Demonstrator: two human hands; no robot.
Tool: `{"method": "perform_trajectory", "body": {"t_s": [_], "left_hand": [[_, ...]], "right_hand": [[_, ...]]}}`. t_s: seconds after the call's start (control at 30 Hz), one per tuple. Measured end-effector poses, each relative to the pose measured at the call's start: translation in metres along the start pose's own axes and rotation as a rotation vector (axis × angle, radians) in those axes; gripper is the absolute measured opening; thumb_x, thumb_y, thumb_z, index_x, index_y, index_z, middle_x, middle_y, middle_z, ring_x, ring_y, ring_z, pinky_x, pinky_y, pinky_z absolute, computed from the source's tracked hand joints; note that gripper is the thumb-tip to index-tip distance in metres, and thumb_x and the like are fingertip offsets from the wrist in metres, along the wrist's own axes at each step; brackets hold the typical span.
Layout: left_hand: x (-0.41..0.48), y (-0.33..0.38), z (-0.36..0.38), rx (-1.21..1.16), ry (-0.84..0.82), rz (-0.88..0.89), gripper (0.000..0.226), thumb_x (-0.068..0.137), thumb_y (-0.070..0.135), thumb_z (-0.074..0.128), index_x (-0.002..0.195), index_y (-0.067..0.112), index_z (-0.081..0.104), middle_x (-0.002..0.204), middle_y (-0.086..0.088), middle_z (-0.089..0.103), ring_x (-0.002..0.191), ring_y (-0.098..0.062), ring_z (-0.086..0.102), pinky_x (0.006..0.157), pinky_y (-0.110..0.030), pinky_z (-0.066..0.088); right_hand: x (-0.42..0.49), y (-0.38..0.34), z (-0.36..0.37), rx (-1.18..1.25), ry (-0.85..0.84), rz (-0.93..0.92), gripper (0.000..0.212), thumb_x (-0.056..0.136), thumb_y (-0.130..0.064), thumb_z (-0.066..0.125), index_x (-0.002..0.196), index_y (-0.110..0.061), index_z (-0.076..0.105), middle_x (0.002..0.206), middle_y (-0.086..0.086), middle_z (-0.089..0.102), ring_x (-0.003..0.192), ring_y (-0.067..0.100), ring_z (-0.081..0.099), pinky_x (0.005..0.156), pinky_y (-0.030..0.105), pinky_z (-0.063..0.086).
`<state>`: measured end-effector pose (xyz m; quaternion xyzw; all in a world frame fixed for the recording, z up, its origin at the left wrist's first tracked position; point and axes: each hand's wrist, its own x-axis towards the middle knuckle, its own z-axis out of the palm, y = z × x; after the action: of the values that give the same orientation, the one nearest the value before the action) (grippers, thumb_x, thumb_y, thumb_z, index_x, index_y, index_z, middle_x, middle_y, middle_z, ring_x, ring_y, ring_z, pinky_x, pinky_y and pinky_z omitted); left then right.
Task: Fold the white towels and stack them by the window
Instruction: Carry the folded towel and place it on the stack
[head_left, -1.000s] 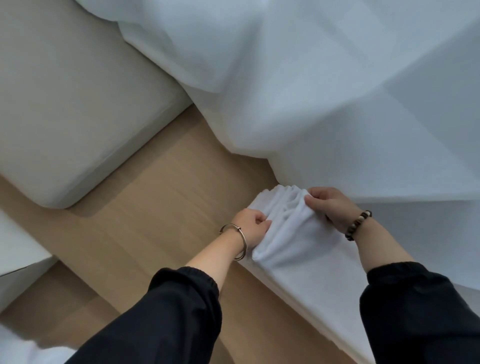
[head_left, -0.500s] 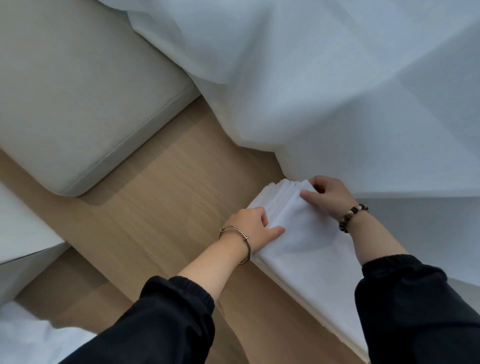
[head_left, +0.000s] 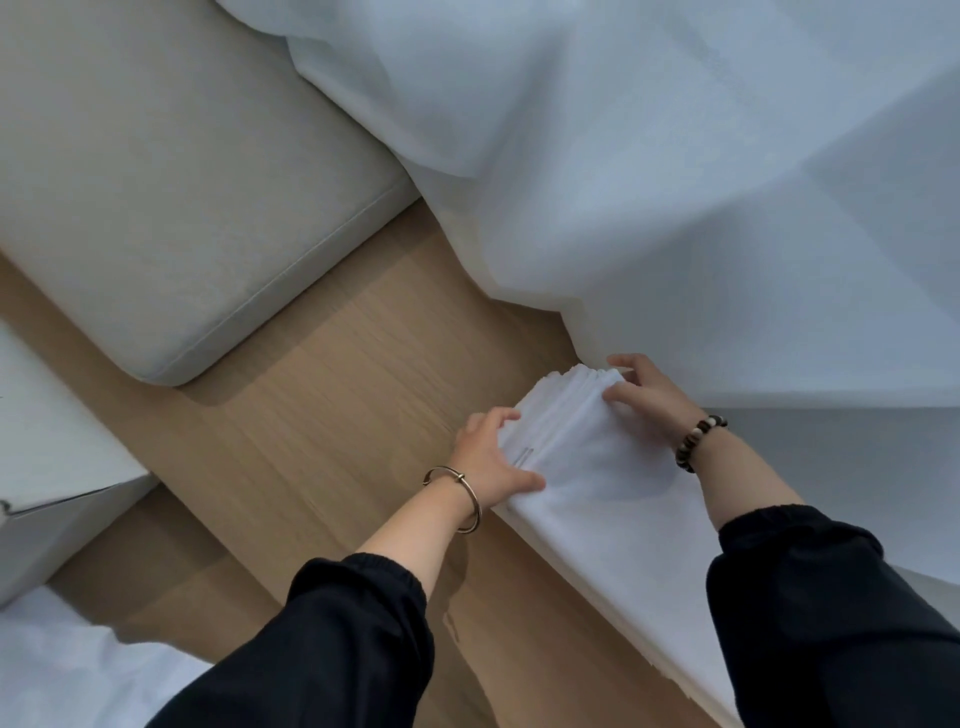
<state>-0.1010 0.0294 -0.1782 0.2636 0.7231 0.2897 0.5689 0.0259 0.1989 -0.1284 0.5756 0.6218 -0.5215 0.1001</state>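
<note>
The left hand, fingers spread, presses the 9 o'clock side of the white towels, a folded pile at 4 o'clock beside the wood floor, while the right hand pinches its 12 o'clock end, touching the curtain.

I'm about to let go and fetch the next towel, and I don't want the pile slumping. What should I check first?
1. Stack of towels sits by the curtain: ok, its far end reaches the hem.
2. Top layer flat: ok, no bunching shows.
3. Far-end edges flush: not ok, the layers look staggered there.
4. Left hand free to lift: ok, straight fingers press the stack's side.
5. Right hand not gripping: cannot tell, it cups the far end.
6. Next towel at hand: cannot tell; some white cloth lies at the lower left.
</note>
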Motion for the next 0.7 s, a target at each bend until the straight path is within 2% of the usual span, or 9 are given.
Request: {"method": "perform_trajectory", "body": {"t_s": [0.07, 0.17, 0.27, 0.33, 0.43, 0.53, 0.7], "left_hand": [[0.003, 0.001, 0.001, 0.0, -0.062, -0.018, 0.09, 0.069, 0.026, 0.082, 0.144, 0.028, 0.031, 0.142, 0.0, 0.034, 0.132, -0.02, 0.033, 0.111, -0.037, 0.031], [0.004, 0.001, 0.008, -0.153, -0.231, -0.055, 0.093, 0.079, 0.023, 0.075, 0.151, 0.027, 0.017, 0.155, 0.003, 0.02, 0.141, -0.017, 0.024, 0.114, -0.032, 0.024], [0.007, 0.0, 0.013, -0.213, -0.316, -0.061, 0.103, 0.068, 0.028, 0.071, 0.151, 0.031, 0.011, 0.159, 0.007, 0.008, 0.144, -0.014, 0.017, 0.116, -0.032, 0.02], [0.009, -0.002, 0.013, -0.191, -0.352, -0.045, 0.106, 0.06, 0.035, 0.062, 0.151, 0.033, 0.008, 0.159, 0.01, 0.001, 0.146, -0.013, 0.01, 0.119, -0.036, 0.015], [0.011, -0.004, 0.013, -0.166, -0.377, -0.023, 0.102, 0.063, 0.044, 0.06, 0.151, 0.036, 0.008, 0.159, 0.012, -0.002, 0.146, -0.008, 0.001, 0.12, -0.037, 0.009], [0.014, -0.006, 0.014, -0.16, -0.393, -0.012, 0.101, 0.065, 0.049, 0.06, 0.151, 0.036, 0.009, 0.159, 0.012, -0.003, 0.146, -0.006, -0.001, 0.12, -0.037, 0.008], [0.018, -0.008, 0.014, -0.175, -0.387, -0.019, 0.101, 0.064, 0.051, 0.06, 0.151, 0.036, 0.009, 0.159, 0.013, -0.001, 0.146, -0.007, 0.001, 0.12, -0.038, 0.009]], "right_hand": [[0.004, -0.002, 0.0, -0.135, -0.016, -0.002, 0.043, 0.086, -0.033, 0.052, 0.117, -0.003, 0.053, 0.107, 0.005, 0.054, 0.096, 0.021, 0.049, 0.079, 0.032, 0.036], [0.006, -0.002, 0.014, -0.299, 0.137, -0.046, 0.043, 0.096, -0.043, 0.042, 0.097, -0.003, 0.058, 0.091, 0.004, 0.058, 0.085, 0.022, 0.052, 0.069, 0.032, 0.036], [0.004, 0.0, 0.031, -0.35, 0.332, -0.068, 0.042, 0.09, -0.047, 0.048, 0.073, -0.007, 0.049, 0.068, 0.004, 0.053, 0.063, 0.02, 0.048, 0.054, 0.029, 0.032], [0.004, 0.001, 0.034, -0.295, 0.388, -0.076, 0.038, 0.078, -0.046, 0.046, 0.066, -0.01, 0.04, 0.06, 0.004, 0.042, 0.057, 0.022, 0.039, 0.053, 0.03, 0.028], [0.005, 0.0, 0.034, -0.242, 0.426, -0.093, 0.031, 0.067, -0.039, 0.041, 0.063, -0.008, 0.037, 0.059, 0.005, 0.034, 0.057, 0.021, 0.032, 0.054, 0.031, 0.026], [0.006, 0.002, 0.035, -0.219, 0.461, -0.128, 0.042, 0.066, -0.038, 0.043, 0.069, 0.004, 0.045, 0.061, 0.008, 0.037, 0.058, 0.022, 0.034, 0.055, 0.031, 0.029], [0.011, 0.003, 0.036, -0.217, 0.475, -0.134, 0.047, 0.067, -0.039, 0.045, 0.075, 0.007, 0.054, 0.063, 0.011, 0.046, 0.059, 0.023, 0.04, 0.056, 0.03, 0.032]]}}
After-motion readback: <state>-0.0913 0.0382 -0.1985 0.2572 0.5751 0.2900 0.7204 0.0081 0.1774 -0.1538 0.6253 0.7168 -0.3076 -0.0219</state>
